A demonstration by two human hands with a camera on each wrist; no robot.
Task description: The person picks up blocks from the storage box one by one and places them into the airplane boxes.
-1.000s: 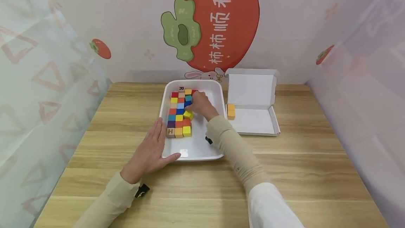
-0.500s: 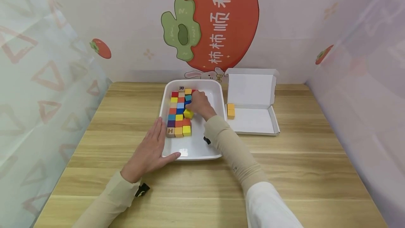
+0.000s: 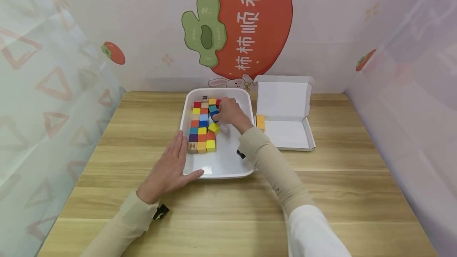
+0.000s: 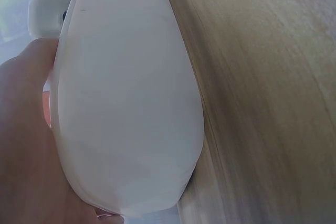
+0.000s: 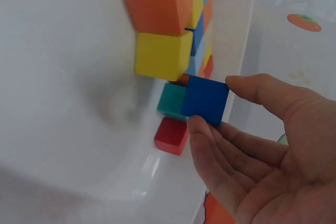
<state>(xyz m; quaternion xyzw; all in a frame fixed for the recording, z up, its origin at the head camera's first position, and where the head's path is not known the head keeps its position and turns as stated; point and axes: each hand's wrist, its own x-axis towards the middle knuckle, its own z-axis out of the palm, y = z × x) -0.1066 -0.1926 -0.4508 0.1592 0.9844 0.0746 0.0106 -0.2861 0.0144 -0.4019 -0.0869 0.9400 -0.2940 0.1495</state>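
A white tray (image 3: pixel 228 162) holds rows of coloured wooden cubes along its left side. My right hand (image 3: pixel 231 112) pinches a blue cube (image 5: pixel 206 99) between thumb and fingertips; in the right wrist view it overlaps a teal cube (image 5: pixel 172 99). Nearby are a red cube (image 5: pixel 171 136) and a yellow cube (image 5: pixel 163 56), the yellow one turned askew from its column in the head view. My left hand (image 3: pixel 169 169) lies along the tray's near left corner, fingers straight and thumb spread over the front rim. The left wrist view shows the tray's outer wall (image 4: pixel 126 87) beside that hand.
To the right of the tray stands a white cardboard box (image 3: pixel 287 134), lid raised, with orange cubes (image 3: pixel 260 123) at its left end. Both rest on a wooden table (image 3: pixel 228 217). A printed backdrop (image 3: pixel 150 31) rises behind, with side walls left and right.
My right hand has shifted slightly right with the blue cube, which now sits tilted out of its column. The yellow cube has turned a little. My left hand stays put.
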